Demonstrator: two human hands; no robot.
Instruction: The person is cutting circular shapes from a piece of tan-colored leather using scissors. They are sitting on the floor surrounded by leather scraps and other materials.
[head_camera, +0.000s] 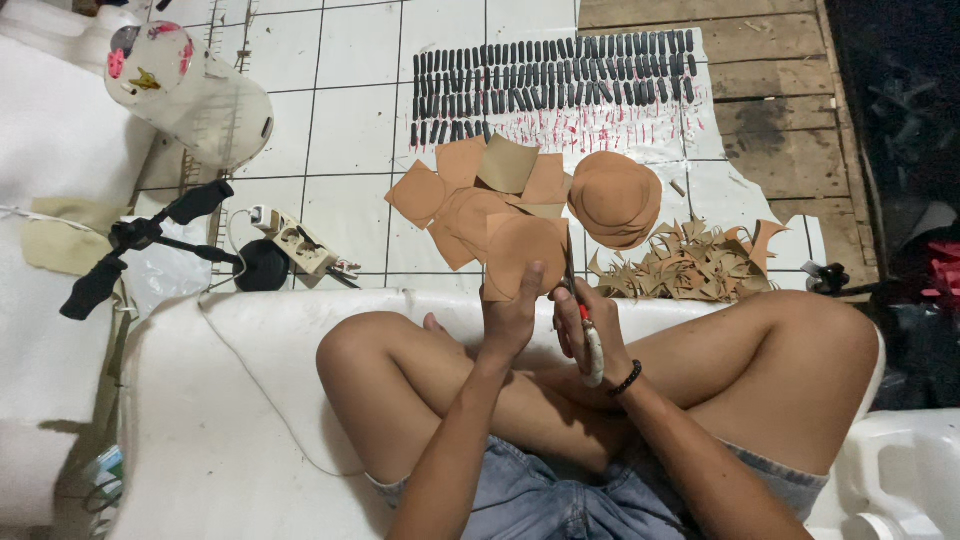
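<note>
My left hand (513, 318) grips a brown rounded leather piece (524, 250), thumb on its lower edge. My right hand (583, 330) is closed on scissors (584, 335) with a pale handle, their blades reaching up along the piece's right edge. Both hands are above my crossed legs. Just beyond them on the floor lie several brown square pieces (462, 185), and to the right a stack of round cut pieces (615, 197).
A heap of brown offcuts (690, 262) lies right of the hands. Rows of several dark small sticks (555, 72) lie on a white sheet. A power strip (298, 243), a small black tripod (140, 245) and a white helmet-like dome (190, 90) are at the left. White foam padding (220, 400) is under me.
</note>
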